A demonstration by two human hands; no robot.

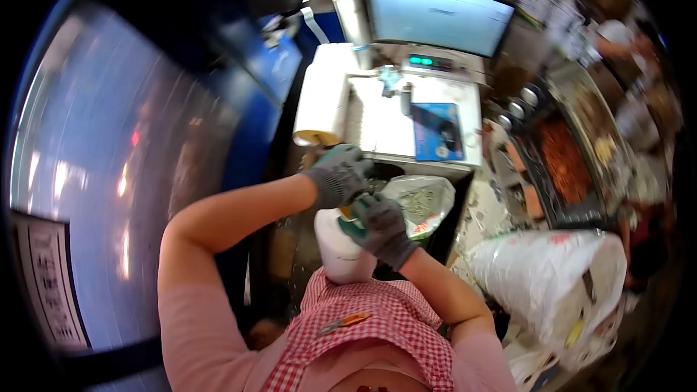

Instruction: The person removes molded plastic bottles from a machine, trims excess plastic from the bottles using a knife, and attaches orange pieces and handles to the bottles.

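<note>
Both my hands wear grey and green work gloves. My left hand (339, 174) is bent over the dark area in front of the white worktop, its fingers curled; what it grips, if anything, is hidden. Just below and to the right, my right hand (379, 226) has its fingers curled at the upper right side of a white rounded container (341, 250), which stands against the checked apron (363, 308). Something small and yellow shows between the hands. A clear plastic bag (420, 205) with small pale items lies right of my right hand.
Behind are a white roll (323, 101), a scale display (430, 63), a blue booklet (438, 132) and a monitor (439, 16). To the right are a black tray (565, 163) of reddish pieces and a large white bag (544, 279). People stand at the upper right.
</note>
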